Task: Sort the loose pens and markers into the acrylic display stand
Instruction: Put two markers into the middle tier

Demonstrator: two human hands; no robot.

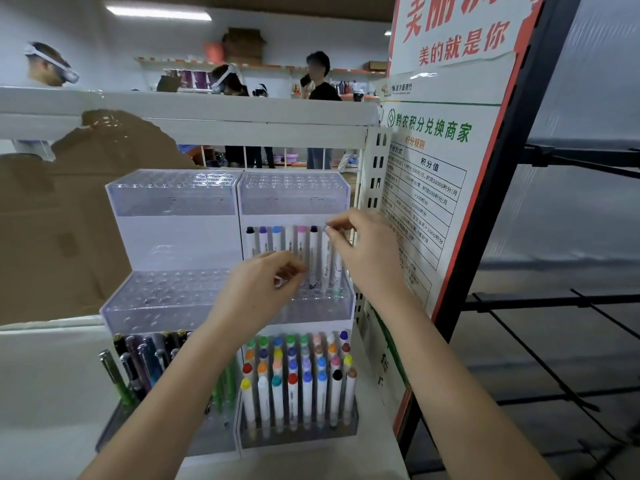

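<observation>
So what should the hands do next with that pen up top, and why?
Probably push it straight down. The right hand pinches the top of a white marker at the right end of the middle tier's row, its tip near the holes. The left hand is by the neighbouring markers.

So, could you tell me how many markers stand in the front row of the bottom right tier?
8, side by side, by cap from the left: yellow, white, teal, red, blue, second blue, black, brown. None there looks hidden.

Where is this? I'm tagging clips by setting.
Probably a shop or a mock one: an acrylic pen stand on a white shelf, a merchant points poster, and more stocked shelves behind.
</observation>
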